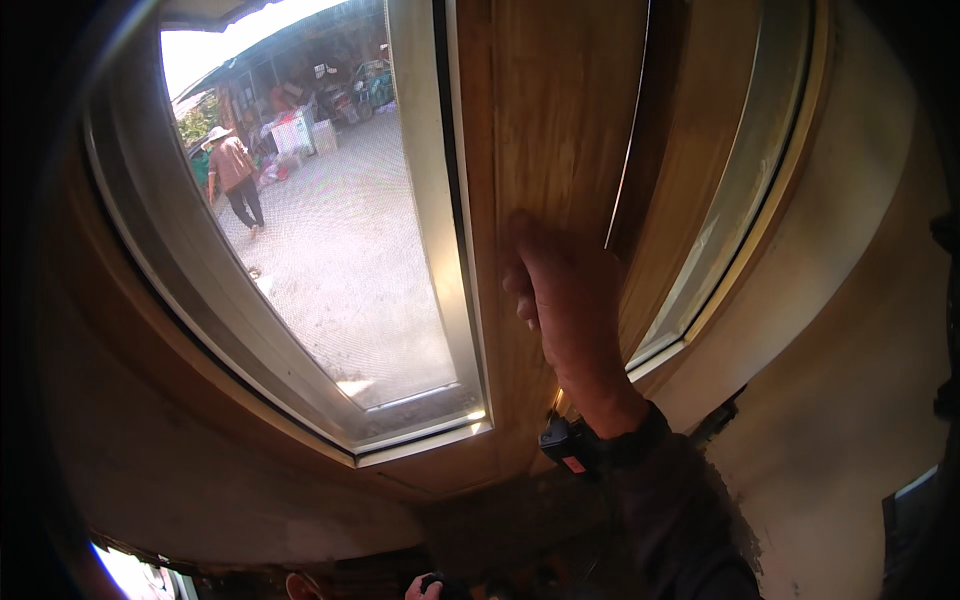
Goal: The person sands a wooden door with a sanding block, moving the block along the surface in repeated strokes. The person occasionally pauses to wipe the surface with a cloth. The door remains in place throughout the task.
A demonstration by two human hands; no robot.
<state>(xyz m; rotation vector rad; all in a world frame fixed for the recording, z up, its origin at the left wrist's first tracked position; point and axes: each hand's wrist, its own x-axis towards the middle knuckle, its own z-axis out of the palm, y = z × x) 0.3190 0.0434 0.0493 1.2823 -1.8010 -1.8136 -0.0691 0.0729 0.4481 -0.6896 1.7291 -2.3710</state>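
Note:
My right hand is raised against the wooden door, its fingers curled near the door's edge. Whatever those fingers may grip is hidden behind the hand. On that wrist is a black strap with a small black device. At the bottom edge, only a small part of my left hand shows, beside a dark rounded object; its grip is not clear. A thin line of light runs along a gap to the right of the door panel, above my right hand.
Left of the door panel, a metal-framed window with mesh shows a bright yard. Outside, a person in a sun hat walks near stacked goods and vehicles. A narrow glazed pane and a plastered wall stand at right.

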